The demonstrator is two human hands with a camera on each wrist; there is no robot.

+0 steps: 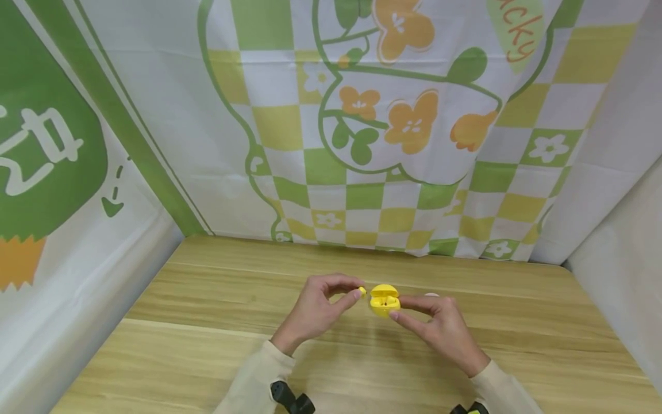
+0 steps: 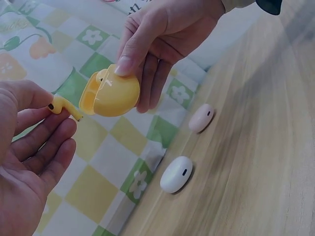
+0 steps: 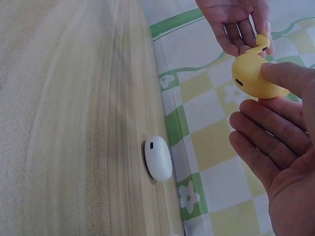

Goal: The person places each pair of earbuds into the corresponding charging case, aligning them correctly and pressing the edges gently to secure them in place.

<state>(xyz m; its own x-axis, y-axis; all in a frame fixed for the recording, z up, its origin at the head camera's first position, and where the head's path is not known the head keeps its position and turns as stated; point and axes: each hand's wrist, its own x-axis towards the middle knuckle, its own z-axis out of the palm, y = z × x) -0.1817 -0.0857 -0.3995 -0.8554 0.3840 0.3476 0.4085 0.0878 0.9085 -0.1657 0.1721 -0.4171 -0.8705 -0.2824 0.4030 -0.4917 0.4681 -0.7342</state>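
Observation:
Between thumb and fingertips, my left hand (image 1: 316, 306) pinches a yellow earbud (image 2: 63, 105), its stem pointing towards the case. My right hand (image 1: 443, 329) holds a rounded yellow earbud case (image 1: 385, 301) by its side, with thumb and fingers. The case's lid is raised, and its inside faces me in the head view. A small gap separates earbud and case in the left wrist view. A dark slot shows on the case's outer shell in the right wrist view.
A white rounded case (image 2: 176, 174) and a pale pink one (image 2: 201, 118) lie on the wooden table (image 1: 196, 351). A patterned cloth (image 1: 326, 167) hangs along the table's back edge, and white fabric (image 1: 620, 230) borders the right side.

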